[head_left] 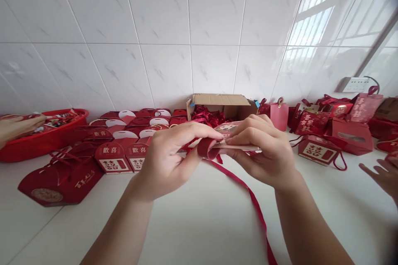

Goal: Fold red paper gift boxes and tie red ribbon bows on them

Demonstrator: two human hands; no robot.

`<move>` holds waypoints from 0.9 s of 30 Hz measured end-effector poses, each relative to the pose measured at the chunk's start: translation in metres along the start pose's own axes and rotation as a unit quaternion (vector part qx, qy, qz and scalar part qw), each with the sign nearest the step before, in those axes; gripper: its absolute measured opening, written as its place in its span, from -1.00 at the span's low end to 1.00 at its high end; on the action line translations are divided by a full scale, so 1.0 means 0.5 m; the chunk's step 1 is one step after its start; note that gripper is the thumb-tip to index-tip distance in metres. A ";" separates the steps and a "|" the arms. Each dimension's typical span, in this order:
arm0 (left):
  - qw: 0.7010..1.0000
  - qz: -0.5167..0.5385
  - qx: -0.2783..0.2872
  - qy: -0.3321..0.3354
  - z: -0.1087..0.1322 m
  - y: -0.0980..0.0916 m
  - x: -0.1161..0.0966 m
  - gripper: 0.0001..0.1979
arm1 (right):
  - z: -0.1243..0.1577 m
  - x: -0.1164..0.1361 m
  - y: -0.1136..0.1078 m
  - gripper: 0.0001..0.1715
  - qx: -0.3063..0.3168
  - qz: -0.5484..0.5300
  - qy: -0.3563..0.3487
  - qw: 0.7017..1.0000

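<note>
My left hand (169,157) pinches a loop of dark red ribbon (207,149) between thumb and forefinger. My right hand (264,153) grips a flat red card or folded box (228,129), its fingers curled over it. The two hands meet just above the white surface. The ribbon's tail (253,203) trails down and toward me, off the bottom edge. What lies behind the fingers is hidden.
Rows of red gift boxes (124,149) stand at the back left beside a red basin (43,136). An open cardboard carton (222,105) of ribbons sits against the tiled wall. More red boxes (329,132) crowd the right. Another person's hand (382,176) shows at the right edge.
</note>
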State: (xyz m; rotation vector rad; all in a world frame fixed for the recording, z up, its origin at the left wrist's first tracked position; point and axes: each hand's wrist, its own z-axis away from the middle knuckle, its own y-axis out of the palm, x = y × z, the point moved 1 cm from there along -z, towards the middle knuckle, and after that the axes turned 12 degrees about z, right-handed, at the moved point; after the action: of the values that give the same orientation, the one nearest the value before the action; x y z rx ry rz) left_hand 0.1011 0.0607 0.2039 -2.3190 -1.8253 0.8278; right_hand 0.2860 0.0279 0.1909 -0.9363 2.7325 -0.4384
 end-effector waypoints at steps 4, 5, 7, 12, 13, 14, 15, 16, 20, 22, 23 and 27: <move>0.999 0.018 -0.031 -0.012 0.003 0.010 0.007 -0.77 | 0.001 -0.004 0.001 -0.77 0.003 -0.002 0.002 1.000; 0.999 0.026 -0.042 -0.018 0.004 0.013 0.009 -0.79 | 0.001 -0.005 0.001 -0.78 0.003 -0.005 0.002 1.000; 0.997 0.045 -0.053 -0.031 0.006 0.015 0.011 -0.80 | 0.001 -0.006 0.001 -0.78 0.002 -0.007 0.002 1.000; 0.988 0.135 -0.026 -0.073 0.008 0.011 0.009 -0.79 | 0.001 -0.007 -0.001 -0.79 0.004 -0.009 -0.001 1.000; 0.985 0.152 -0.018 -0.083 0.008 0.010 0.008 -0.79 | 0.001 -0.007 -0.002 -0.79 0.002 -0.008 -0.002 1.000; 0.982 0.164 -0.010 -0.093 0.008 0.009 0.008 -0.79 | 0.001 -0.008 -0.003 -0.79 -0.003 -0.007 -0.002 1.000; 0.980 0.171 -0.001 -0.101 0.008 0.008 0.007 -0.79 | 0.002 -0.009 -0.003 -0.79 -0.008 -0.006 -0.003 1.000; 0.979 0.174 0.007 -0.104 0.008 0.008 0.007 -0.78 | 0.002 -0.010 -0.003 -0.78 -0.013 -0.005 -0.004 1.000; 0.985 0.153 0.015 -0.082 0.008 0.006 0.008 -0.75 | 0.002 -0.010 -0.001 -0.79 -0.035 0.001 -0.015 0.999; 0.989 0.131 0.004 -0.066 0.007 0.005 0.007 -0.75 | 0.002 -0.009 0.000 -0.78 -0.048 0.004 -0.021 0.999; 0.991 0.120 0.001 -0.060 0.007 0.004 0.007 -0.77 | 0.001 -0.009 0.001 -0.78 -0.055 0.005 -0.023 0.998; 0.994 0.102 0.001 -0.034 0.005 0.003 0.004 -0.84 | 0.000 -0.006 0.000 -0.77 -0.066 -0.004 -0.031 0.997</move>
State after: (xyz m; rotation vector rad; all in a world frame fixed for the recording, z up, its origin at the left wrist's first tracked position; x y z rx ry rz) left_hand 0.1015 0.0613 0.2005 -2.5384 -1.6299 0.9439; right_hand 0.2880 0.0298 0.1914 -0.9756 2.7290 -0.2283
